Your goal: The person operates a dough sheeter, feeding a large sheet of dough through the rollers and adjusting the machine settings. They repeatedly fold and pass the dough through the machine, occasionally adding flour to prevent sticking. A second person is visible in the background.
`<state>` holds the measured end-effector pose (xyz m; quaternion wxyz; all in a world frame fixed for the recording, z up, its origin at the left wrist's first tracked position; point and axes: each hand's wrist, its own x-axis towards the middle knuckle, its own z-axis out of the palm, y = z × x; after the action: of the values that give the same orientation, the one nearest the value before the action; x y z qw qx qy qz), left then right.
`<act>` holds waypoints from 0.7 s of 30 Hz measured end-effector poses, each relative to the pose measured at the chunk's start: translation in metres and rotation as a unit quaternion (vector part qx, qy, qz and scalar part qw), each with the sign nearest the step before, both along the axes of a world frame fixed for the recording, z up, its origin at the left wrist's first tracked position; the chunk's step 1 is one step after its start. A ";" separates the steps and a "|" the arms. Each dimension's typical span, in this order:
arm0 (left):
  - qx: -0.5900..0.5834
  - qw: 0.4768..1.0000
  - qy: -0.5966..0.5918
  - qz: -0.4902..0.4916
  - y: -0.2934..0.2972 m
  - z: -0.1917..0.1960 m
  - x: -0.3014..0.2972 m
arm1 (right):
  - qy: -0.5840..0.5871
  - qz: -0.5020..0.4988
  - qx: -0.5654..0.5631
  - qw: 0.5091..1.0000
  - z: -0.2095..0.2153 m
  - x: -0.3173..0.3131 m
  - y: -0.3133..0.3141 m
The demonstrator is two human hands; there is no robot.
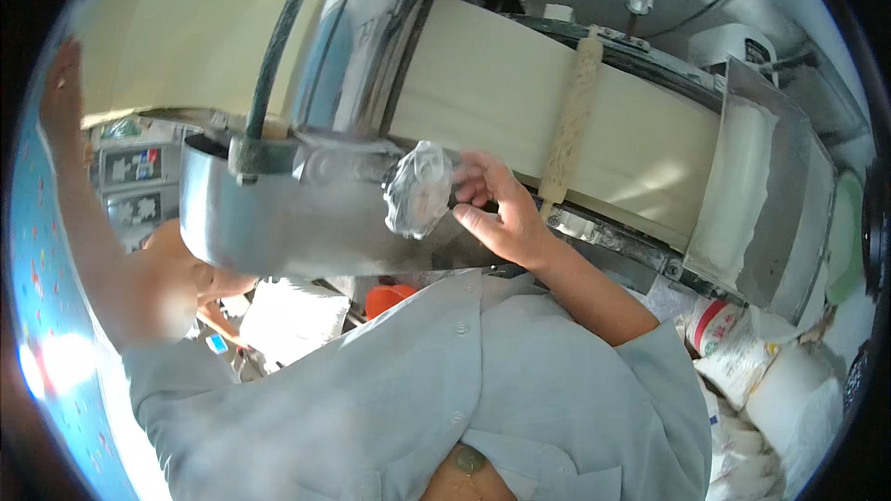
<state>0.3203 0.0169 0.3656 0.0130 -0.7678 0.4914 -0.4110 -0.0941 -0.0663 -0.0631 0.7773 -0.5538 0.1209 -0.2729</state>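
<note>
While your right hand [509,218] is up at the machine front, its fingers are half curled, thumb apart from them, around a short dark handle [486,207]; can't tell how firm the hold is. That handle sits just right of the round handwheel wrapped in crinkled clear plastic [419,191], which is mounted on the front of the rounded, shiny steel housing [269,213], right in front of your chest. Your left arm reaches up the left side; your left hand [63,79] is beside the edge of the wide cream-coloured sheet [200,28], its fingers too unclear to tell how open they are or whether they hold anything. To your right, a mottled beige wooden roller [573,116] lies across a long, pale cream belt [654,153], a translucent grey panel [800,190] stands at its far right end, and white printed sacks [742,366] are heaped below.
</note>
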 end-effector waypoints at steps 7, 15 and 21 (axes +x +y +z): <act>0.097 0.846 0.516 -0.092 -0.011 -0.243 -0.314 | -0.040 -0.122 -0.322 0.938 0.035 0.002 0.016; 0.200 0.806 0.556 0.039 -0.046 -0.251 -0.317 | -0.003 -0.206 -0.286 0.936 0.063 0.032 0.025; 0.201 0.806 0.552 0.065 -0.049 -0.261 -0.313 | 0.002 -0.239 -0.248 0.939 0.060 0.056 0.026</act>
<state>0.0075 -0.0320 0.1042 -0.0801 -0.8757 0.4356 0.1920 -0.0379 -0.0406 -0.0031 0.5268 -0.6846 0.1792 -0.4708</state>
